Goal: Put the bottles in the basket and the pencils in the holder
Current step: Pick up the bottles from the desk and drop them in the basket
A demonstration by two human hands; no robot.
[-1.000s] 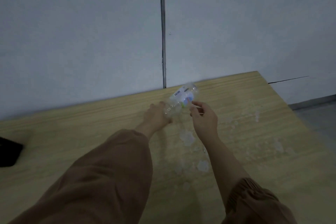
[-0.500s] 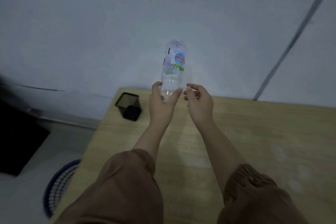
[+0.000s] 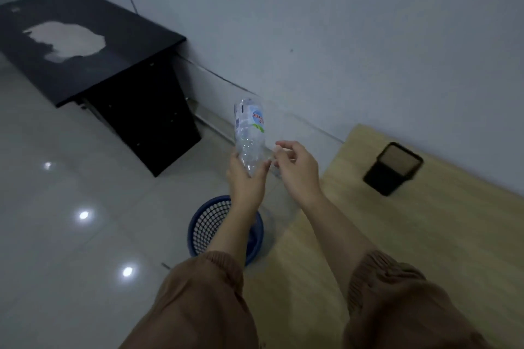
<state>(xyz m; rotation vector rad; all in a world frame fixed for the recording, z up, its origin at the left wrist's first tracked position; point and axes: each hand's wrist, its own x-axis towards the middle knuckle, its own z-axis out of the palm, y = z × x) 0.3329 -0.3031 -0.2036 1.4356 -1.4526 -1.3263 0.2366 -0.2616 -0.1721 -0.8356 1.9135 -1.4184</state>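
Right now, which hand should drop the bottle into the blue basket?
Left. The left hand grips the bottle, with its arm over the basket. The right hand hovers beside it, nearer the table.

1. Your bottle (image 3: pixel 249 133) is clear, with a white and light blue label that has red letters and a green mark.
2. The basket (image 3: pixel 196 225) is blue, with an open grid pattern.
3. The holder (image 3: pixel 387 180) is black.
4. The table (image 3: pixel 431 241) is light wood with fine grain.
5. Your sleeves (image 3: pixel 198 306) are brown.
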